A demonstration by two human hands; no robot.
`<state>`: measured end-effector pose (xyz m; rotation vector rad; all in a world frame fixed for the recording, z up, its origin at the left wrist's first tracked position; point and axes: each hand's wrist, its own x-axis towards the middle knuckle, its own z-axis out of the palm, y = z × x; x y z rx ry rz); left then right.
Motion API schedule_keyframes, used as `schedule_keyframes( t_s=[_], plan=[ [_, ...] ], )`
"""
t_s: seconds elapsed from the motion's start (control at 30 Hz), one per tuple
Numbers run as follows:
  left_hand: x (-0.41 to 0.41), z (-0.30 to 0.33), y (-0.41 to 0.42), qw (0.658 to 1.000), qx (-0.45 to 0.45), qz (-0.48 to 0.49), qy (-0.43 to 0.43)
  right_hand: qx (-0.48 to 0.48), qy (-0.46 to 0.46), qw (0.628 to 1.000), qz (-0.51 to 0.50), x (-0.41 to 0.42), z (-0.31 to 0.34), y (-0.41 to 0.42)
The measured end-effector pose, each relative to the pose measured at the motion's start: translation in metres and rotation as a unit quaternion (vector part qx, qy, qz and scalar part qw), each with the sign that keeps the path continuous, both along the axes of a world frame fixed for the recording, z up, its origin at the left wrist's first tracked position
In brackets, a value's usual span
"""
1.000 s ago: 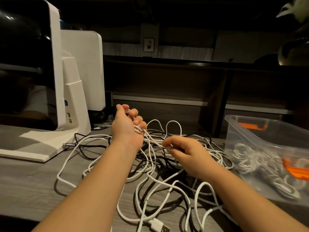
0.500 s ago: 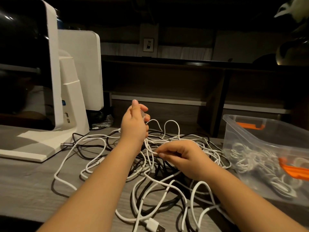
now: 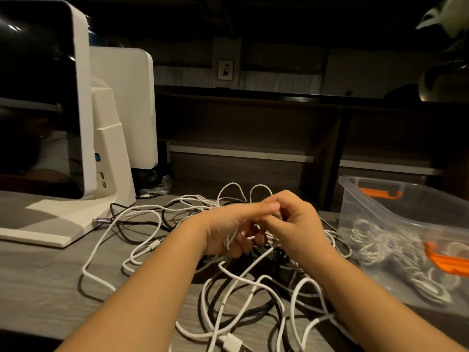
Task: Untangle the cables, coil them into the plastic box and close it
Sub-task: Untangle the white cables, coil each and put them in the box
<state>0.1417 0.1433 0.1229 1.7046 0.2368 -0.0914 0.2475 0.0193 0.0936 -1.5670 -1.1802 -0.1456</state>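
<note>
A tangle of white and black cables sprawls over the grey table in front of me. My left hand grips a bunch of white cable strands above the pile, fingers curled round them. My right hand meets it fingertip to fingertip and pinches a white cable that runs down toward the table. A clear plastic box with orange latches stands at the right, open, with coiled white cables inside. No lid shows.
A white monitor on a stand fills the left side, a grey plug lying at its base. A USB plug lies at the near table edge. Dark shelving runs behind the table.
My left hand has come down from its raised spot and swung right. My right hand has risen to meet it, and both now hold cable together above the pile.
</note>
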Motion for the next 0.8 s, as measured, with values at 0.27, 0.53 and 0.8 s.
schedule_keyframes(
  t_s=[0.27, 0.53, 0.8],
  plan=[
    [0.004, -0.002, 0.001, 1.0, -0.003, -0.011, 0.022, 0.021, 0.098, 0.994, 0.032, 0.002, 0.001, 0.001],
    [0.002, 0.0, 0.002, 0.999, -0.001, -0.04, 0.022, 0.025, 0.173, 0.982, 0.076, 0.002, 0.002, -0.001],
    [0.011, 0.001, -0.008, 0.986, -0.089, 0.108, -0.088, -0.067, 0.075, 0.994, 0.034, 0.011, -0.002, -0.002]
  ],
)
